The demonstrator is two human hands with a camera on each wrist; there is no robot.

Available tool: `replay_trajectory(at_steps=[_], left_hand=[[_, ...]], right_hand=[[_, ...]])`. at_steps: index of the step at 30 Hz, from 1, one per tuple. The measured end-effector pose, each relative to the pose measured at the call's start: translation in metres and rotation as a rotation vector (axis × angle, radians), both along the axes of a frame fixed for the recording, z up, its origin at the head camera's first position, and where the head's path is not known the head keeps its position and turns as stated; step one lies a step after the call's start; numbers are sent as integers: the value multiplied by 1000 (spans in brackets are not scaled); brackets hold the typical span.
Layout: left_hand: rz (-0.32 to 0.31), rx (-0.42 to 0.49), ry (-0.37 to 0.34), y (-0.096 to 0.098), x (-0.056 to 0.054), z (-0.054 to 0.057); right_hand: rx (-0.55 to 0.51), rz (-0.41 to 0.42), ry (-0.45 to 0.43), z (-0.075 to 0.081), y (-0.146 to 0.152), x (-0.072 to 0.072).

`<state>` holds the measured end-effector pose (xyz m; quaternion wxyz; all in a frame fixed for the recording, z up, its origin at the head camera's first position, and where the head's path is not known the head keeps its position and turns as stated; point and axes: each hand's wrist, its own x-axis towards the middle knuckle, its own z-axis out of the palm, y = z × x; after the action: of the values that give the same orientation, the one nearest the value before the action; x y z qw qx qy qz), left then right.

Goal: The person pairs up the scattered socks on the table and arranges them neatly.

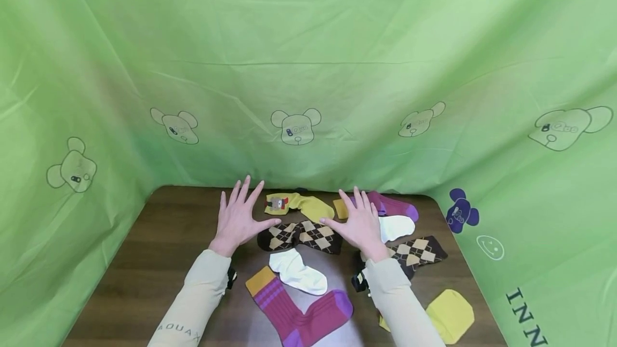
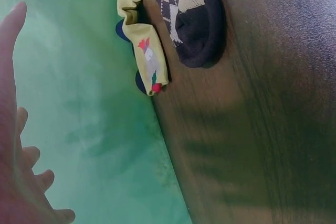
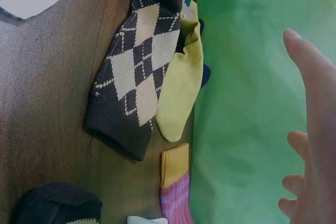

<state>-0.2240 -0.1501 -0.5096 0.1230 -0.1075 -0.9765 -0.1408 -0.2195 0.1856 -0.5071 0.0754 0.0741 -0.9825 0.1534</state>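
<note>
Both hands hover over the table with fingers spread, holding nothing. In the head view my left hand [image 1: 237, 223] is left of a yellow sock with an animal picture [image 1: 277, 204] and a brown argyle sock [image 1: 318, 235]. My right hand [image 1: 359, 225] hangs over the right group, partly covering a second argyle sock [image 1: 421, 252], a white sock [image 1: 396, 227] and a magenta sock [image 1: 395, 206]. Between the forearms lie another white sock [image 1: 299, 273] and a magenta sock with an orange cuff [image 1: 308, 312]. The right wrist view shows the argyle sock [image 3: 139, 66] beside the yellow one [image 3: 181, 87].
A yellow sock [image 1: 450, 316] lies at the front right, partly under the right sleeve. The brown wooden table [image 1: 164, 250] is enclosed at the back and sides by a green curtain [image 1: 299, 79] with bear prints.
</note>
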Motion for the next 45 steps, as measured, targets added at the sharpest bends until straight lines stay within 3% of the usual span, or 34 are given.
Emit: replay_trajectory(at_steps=[13, 25, 35, 45], left_hand=[[-3, 19, 2, 1, -8, 3], [-8, 35, 24, 6, -25, 9], [-53, 32, -41, 14, -47, 7], [-96, 35, -166, 31, -59, -1]], right_hand=[[-36, 32, 27, 0, -3, -13], [-87, 19, -8, 4, -9, -27], [-92, 3, -71, 4, -15, -41], [-79, 18, -133, -11, -25, -54]])
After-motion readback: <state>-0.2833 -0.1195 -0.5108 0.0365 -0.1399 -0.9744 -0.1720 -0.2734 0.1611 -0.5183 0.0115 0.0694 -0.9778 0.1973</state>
